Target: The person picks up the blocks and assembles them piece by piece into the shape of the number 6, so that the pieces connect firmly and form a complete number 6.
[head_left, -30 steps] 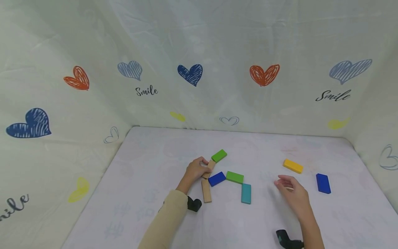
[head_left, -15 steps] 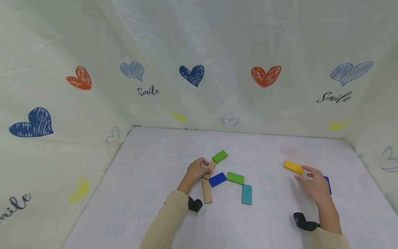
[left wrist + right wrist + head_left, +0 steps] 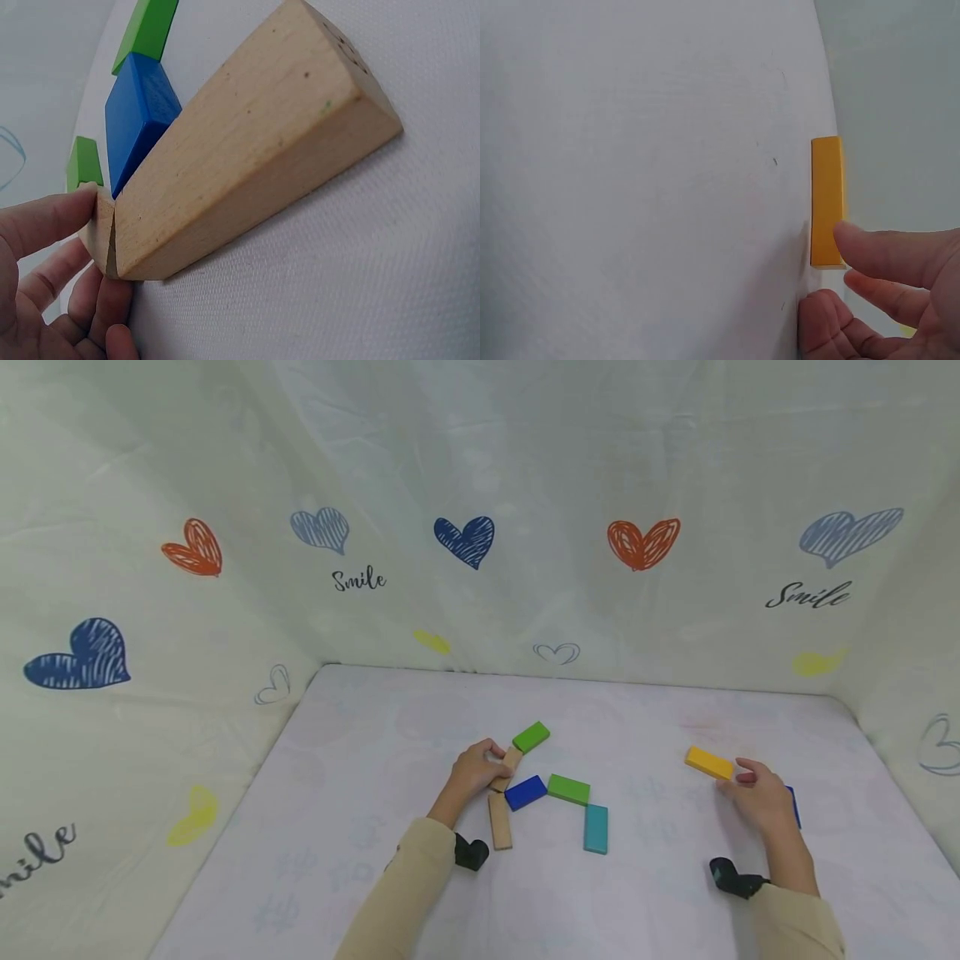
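My left hand [image 3: 477,768] pinches a plain wooden block [image 3: 512,762] between thumb and fingers in the head view. A second wooden block [image 3: 255,142] fills much of the left wrist view, its end right at the held one. A green block [image 3: 531,737] lies at the far end of the held block, and a blue block [image 3: 526,792] angles off where the wooden pair meets. Over on the right, my right hand [image 3: 762,797] is at the near right end of a yellow block [image 3: 708,762]. Its thumb [image 3: 862,247] overlaps the yellow block in the right wrist view, fingers loosely bent.
From the blue block the row continues with another green block [image 3: 568,789] and a teal block [image 3: 596,828]. Another blue block [image 3: 795,807] is partly hidden behind my right hand. A heart-printed curtain surrounds the white table [image 3: 360,727] at its back and sides.
My right hand has moved right and away from me to the yellow block, partly covering the right-hand blue block. The left hand keeps its hold on the wooden block; the blocks have stayed put.
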Available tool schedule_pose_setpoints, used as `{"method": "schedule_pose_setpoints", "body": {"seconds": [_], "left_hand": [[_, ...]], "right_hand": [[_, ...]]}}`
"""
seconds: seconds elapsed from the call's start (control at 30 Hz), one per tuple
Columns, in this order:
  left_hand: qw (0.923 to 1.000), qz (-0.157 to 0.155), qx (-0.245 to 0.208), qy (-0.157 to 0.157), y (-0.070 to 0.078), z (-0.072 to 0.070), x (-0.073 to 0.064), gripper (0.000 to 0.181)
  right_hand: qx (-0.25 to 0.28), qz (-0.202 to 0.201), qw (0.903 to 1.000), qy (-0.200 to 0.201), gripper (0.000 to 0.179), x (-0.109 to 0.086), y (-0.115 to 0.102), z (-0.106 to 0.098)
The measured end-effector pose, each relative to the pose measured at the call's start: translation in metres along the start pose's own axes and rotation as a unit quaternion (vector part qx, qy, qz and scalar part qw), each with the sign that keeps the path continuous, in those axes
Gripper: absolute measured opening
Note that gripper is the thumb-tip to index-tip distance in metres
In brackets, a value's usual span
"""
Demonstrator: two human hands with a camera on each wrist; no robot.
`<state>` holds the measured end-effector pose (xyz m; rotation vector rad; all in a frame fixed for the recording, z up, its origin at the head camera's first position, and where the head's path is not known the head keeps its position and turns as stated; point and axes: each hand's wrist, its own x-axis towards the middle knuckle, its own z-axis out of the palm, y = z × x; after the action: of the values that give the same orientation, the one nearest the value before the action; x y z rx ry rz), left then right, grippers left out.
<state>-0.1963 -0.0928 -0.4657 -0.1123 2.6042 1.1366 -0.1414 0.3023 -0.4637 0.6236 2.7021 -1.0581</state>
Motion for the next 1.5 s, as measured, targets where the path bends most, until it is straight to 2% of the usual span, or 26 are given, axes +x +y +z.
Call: {"method": "schedule_pose_setpoints", "body": {"seconds": [0.47,0.97,1.3,1.5], "left_hand": [[1.0,-0.004,0.005,0.001,0.005,-0.003,-0.004,0.025],[0.9999,-0.008,0.004,0.004,0.003,-0.002,-0.002,0.026],[1.0,-0.004,0.001,0.002,0.002,-0.001,-0.001,0.026],[1.0,-0.007,0.0,0.001,0.002,0.0,-0.001,0.025]], "right_hand": [[-0.008,-0.005,0.9997,0.024,0.05,0.005,0.0,0.007],[-0.023,0.01,0.9991,0.033,0.047,0.001,-0.005,0.013],[-0.007,0.027,0.9993,0.026,0.049,-0.002,-0.004,0.015],[0.01,0.029,0.9993,0.022,0.049,-0.01,-0.005,0.017]]}}
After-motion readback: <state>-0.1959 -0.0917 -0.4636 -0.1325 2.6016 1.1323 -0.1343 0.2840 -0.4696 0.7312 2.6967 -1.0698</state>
